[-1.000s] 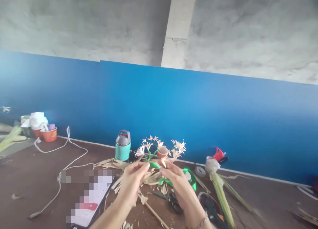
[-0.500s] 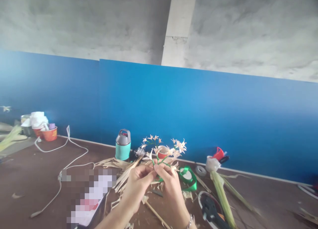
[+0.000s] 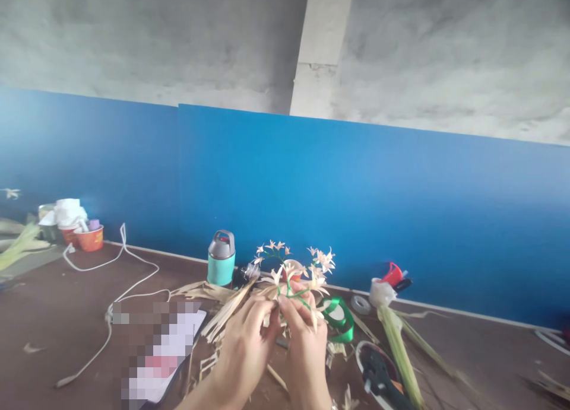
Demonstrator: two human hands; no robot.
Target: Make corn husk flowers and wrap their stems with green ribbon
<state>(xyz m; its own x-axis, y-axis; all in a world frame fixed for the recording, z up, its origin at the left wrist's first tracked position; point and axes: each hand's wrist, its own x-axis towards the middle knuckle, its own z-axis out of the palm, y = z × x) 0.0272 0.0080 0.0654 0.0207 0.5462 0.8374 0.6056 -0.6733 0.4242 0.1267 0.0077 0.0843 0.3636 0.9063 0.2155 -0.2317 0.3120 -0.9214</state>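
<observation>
Flowers (image 3: 317, 277), cream-coloured and star-shaped with thin pointed petals, form a branching spray on slender green stems (image 3: 297, 294), raised above the near middle of a dark brown tabletop (image 3: 89, 327). Bare and bent at the fingers, the right hand (image 3: 307, 333) is nearly closed, its thumb and fingers pinching the green stems low in the spray. Facing it, the left hand (image 3: 247, 333) is narrow too, thumb and fingertips drawn together just beside the right thumb; whether it also grips a stem I cannot tell, since the fingers hide that spot. Behind the spray, partly covered by blossoms, stands a small red cup with a pale inside (image 3: 297, 276). Dry, straw-coloured husk strips (image 3: 229, 309) lie beyond and beside the left hand, and a turquoise flask with a grey handled lid (image 3: 221, 269) stands upright near them. Farther left are a phone with a pixelated screen (image 3: 169, 362) and a looping white cable (image 3: 142, 282). Just beside the right hand lies a roll of glossy green ribbon (image 3: 345, 327), with a pale grey roll of tape (image 3: 360, 305) near it and a long pale-green bundle of husk (image 3: 403, 353) farther right. A plain blue partition (image 3: 312, 184) runs behind the table.
</observation>
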